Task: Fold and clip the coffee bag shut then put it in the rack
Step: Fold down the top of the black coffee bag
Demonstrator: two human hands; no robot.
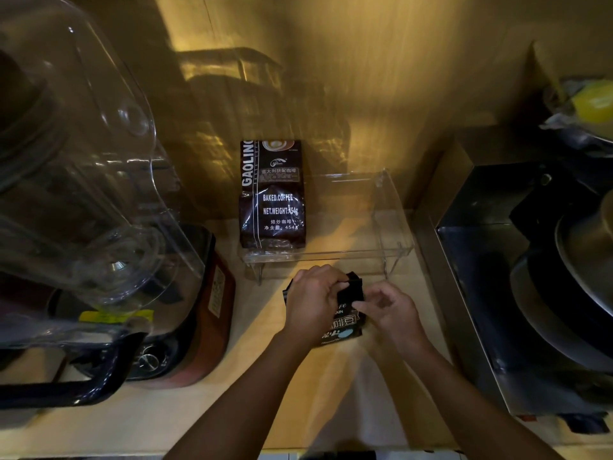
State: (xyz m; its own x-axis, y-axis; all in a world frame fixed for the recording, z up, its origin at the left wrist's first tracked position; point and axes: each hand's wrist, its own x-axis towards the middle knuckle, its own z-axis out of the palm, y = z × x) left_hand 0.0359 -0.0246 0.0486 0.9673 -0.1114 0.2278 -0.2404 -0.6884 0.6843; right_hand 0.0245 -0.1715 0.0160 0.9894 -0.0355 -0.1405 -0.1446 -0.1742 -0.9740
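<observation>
Both hands, left (pixel 313 293) and right (pixel 389 310), gripped the bag (pixel 345 318) on the desk (pixel 265 376), folding its top; no clip showed; the rack (pixel 394 227) stood just beyond, awaiting it.

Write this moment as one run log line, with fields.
phase: folding | left hand: grips top of small coffee bag | right hand: on bag | clip: not seen | rack: holds another coffee bag
</observation>
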